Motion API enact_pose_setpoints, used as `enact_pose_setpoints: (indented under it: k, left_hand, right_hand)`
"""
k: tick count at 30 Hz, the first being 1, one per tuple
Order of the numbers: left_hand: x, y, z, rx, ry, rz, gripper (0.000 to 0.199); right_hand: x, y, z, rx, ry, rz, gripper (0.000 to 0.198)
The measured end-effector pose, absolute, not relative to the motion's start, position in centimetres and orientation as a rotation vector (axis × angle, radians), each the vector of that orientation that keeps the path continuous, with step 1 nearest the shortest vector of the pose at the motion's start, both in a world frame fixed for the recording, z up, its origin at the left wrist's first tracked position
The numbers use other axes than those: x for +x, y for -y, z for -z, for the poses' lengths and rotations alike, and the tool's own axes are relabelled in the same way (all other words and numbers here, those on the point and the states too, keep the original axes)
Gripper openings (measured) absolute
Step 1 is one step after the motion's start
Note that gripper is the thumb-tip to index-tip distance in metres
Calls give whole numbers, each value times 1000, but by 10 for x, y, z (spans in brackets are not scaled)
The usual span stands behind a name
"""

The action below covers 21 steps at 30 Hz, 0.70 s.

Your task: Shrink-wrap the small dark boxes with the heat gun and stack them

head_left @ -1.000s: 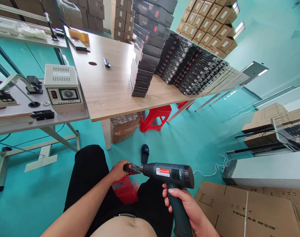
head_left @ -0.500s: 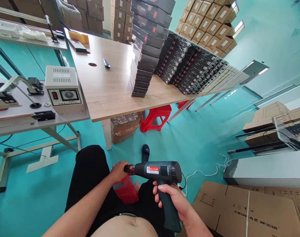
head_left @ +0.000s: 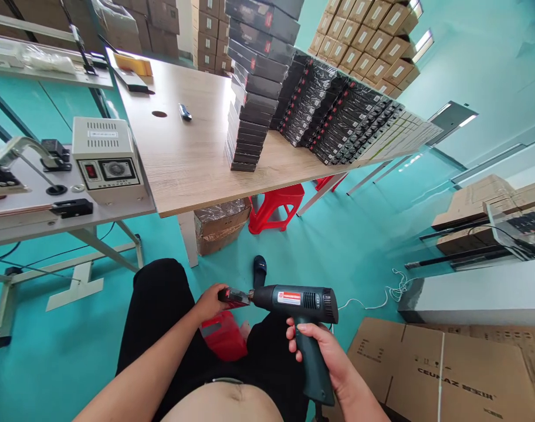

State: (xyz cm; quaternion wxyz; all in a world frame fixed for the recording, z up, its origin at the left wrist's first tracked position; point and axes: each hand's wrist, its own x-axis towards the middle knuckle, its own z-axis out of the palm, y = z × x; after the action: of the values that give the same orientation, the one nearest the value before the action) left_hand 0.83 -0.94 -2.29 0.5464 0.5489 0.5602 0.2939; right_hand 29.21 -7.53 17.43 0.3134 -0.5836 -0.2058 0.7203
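A dark teal, pistol-shaped heat gun (head_left: 289, 298) is held level above the person's lap, its metal nozzle pointing left. The right hand (head_left: 322, 346) has its fingers curled around the gun's handle. A small, flat black-and-red box (head_left: 237, 297) sits at the nozzle's tip; whether they touch cannot be told. The left hand (head_left: 209, 305) has its fingers closed on the box's end away from the gun. Beyond the gun, a wood-grain counter (head_left: 192, 158) carries a tall stack of black boxes (head_left: 258, 88). A large brown cardboard carton (head_left: 426, 375) is right of the gun.
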Motion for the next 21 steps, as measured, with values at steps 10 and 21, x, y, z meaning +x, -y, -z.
enact_pose_setpoints:
  k: [10,21]
  left_hand:
    - [7,10,18,1122,-1210,-763,38]
    - [3,7,-3,449,-979,-875,40]
  right_hand:
    - [301,74,-168,-1560,516,-1896,27]
    - [327,84,-185,-1399,255,-1935,28]
